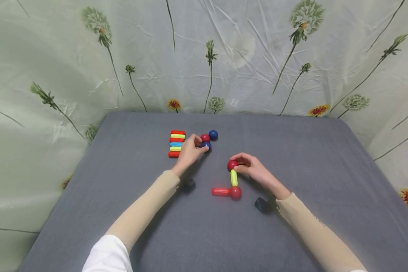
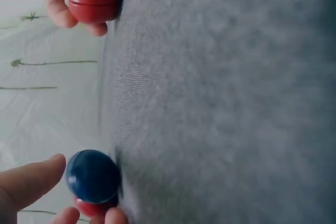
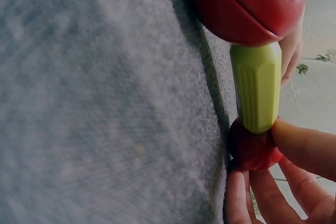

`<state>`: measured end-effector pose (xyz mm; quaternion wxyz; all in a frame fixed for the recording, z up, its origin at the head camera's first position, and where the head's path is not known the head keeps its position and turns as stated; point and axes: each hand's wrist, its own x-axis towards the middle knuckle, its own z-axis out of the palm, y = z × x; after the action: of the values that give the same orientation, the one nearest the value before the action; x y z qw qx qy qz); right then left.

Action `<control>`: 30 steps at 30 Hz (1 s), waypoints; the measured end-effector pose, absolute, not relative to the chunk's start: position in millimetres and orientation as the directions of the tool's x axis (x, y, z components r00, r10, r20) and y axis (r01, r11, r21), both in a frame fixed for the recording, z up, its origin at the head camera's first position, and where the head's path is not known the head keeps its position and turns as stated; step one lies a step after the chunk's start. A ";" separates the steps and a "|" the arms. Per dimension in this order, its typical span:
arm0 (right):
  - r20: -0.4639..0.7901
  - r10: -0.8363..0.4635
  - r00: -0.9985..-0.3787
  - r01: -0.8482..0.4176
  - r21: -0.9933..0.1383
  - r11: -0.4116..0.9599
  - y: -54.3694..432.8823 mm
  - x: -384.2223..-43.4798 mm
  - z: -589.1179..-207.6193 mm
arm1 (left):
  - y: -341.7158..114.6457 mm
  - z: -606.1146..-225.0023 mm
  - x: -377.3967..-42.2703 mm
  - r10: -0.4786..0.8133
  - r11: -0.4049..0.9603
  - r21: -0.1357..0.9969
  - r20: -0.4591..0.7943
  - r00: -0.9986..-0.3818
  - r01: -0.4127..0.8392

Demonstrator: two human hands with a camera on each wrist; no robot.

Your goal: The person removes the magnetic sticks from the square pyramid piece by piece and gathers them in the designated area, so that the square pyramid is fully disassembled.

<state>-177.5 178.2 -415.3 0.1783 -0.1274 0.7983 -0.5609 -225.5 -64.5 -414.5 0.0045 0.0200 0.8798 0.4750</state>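
Note:
In the head view my right hand [image 1: 256, 172] pinches a red ball [image 1: 232, 165] at the far end of a yellow-green rod [image 1: 234, 178]. The rod's near end meets another red ball [image 1: 235, 192], from which a red rod [image 1: 221, 192] points left. My left hand [image 1: 189, 151] reaches over a blue ball [image 1: 206, 146] and a red ball [image 1: 205, 138] lying together. In the left wrist view a small gap shows between its thumb [image 2: 39, 179] and the blue ball; its other fingertips are close below. A second blue ball [image 1: 213, 135] lies just behind.
Red, yellow-green and blue rods [image 1: 177, 136] lie in a column left of the balls, partly covered by my left hand. Grey cloth covers the table [image 1: 302, 151]. A flower-printed curtain [image 1: 190, 68] hangs behind. Dark wrist devices [image 1: 261, 204] sit under both forearms.

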 end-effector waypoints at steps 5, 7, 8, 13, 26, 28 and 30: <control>-0.146 -0.400 -0.905 0.002 -0.941 0.338 178.2 -177.7 -414.0 | -71.4 -408.9 -208.4 0.357 0.494 0.816 0.124 -0.926 0.299; -0.143 -0.404 -0.904 -0.001 -0.942 0.336 178.4 -177.8 -413.8 | -71.0 -406.2 -197.4 0.588 0.422 0.811 0.097 -0.803 0.406; -0.141 -0.406 -0.903 -0.003 -0.943 0.334 178.6 -177.9 -414.0 | -69.6 -405.1 -191.2 0.687 0.388 0.811 0.062 -0.724 0.438; -0.131 -0.417 -0.899 -0.015 -0.944 0.330 179.9 -178.3 -414.9 | -56.6 -403.8 -164.7 0.870 0.396 0.712 -0.091 -0.484 0.579; -0.133 -0.404 -0.905 -0.008 -0.944 0.328 178.8 -178.1 -416.2 | -69.0 -403.5 -162.4 0.758 0.518 0.597 0.012 -0.652 0.613; -0.129 -0.403 -0.906 -0.013 -0.944 0.330 178.7 -177.9 -415.7 | -83.5 -404.4 -167.9 0.679 0.563 0.591 0.067 -0.731 0.578; -0.126 -0.397 -0.909 -0.014 -0.943 0.332 179.0 -177.6 -415.1 | -99.9 -405.4 -174.5 0.581 0.626 0.576 0.105 -0.807 0.525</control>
<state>-177.6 179.0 -415.1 0.1696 -0.1287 0.7984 -0.5633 -174.5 -99.9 -405.4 0.0456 0.3071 0.9006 0.3042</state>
